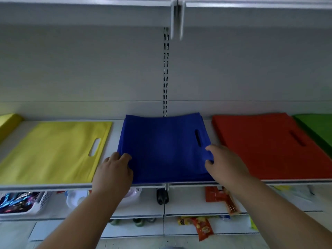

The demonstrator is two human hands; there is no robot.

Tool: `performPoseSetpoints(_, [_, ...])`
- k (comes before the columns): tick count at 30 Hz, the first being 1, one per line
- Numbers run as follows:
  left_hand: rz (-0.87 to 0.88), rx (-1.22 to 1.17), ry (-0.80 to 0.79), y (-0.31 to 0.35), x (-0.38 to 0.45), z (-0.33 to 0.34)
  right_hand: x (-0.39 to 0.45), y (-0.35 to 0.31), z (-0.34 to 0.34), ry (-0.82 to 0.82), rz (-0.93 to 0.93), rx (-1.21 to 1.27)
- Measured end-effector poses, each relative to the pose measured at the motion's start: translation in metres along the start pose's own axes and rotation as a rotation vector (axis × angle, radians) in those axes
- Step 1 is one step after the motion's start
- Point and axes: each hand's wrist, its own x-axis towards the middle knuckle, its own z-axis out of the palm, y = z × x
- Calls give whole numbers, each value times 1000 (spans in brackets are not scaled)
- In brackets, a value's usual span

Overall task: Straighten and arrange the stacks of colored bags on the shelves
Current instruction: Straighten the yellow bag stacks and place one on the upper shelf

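Note:
A stack of blue bags (163, 150) lies in the middle of the white shelf (115, 133). My left hand (115, 169) grips the stack's front left edge, fingers curled over the fabric. At the stack's right edge, below its handle slot, my right hand (222, 162) pinches the fabric between thumb and fingers. A yellow bag stack (53, 151) lies flat to the left. To the right sits a red bag stack (273, 144), and a green bag stack (318, 130) shows at the far right edge.
Another yellow bag (9, 123) sits at the far left. An upper shelf (89, 2) hangs overhead. Lower shelves hold a white basket of wrapped items (21, 203), white bowls (77, 198), orange packets (215, 194) and snack bags (203, 229).

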Motion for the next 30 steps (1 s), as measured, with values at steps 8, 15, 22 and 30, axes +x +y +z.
performPoseSetpoints(8, [21, 40, 118, -23, -1, 2, -5, -31, -9, 6, -6, -296])
performPoseSetpoints(15, [104, -137, 157, -100, -22, -21, -20, -141, 5, 153, -153, -179])
performPoseSetpoints(22, [76, -92, 190, -278, -47, -60, -42, -321, 49, 227, -296, -20])
performPoseSetpoints(30, [-148, -61, 206, -430, -69, -102, -37, -478, 91, 205, -460, 43])
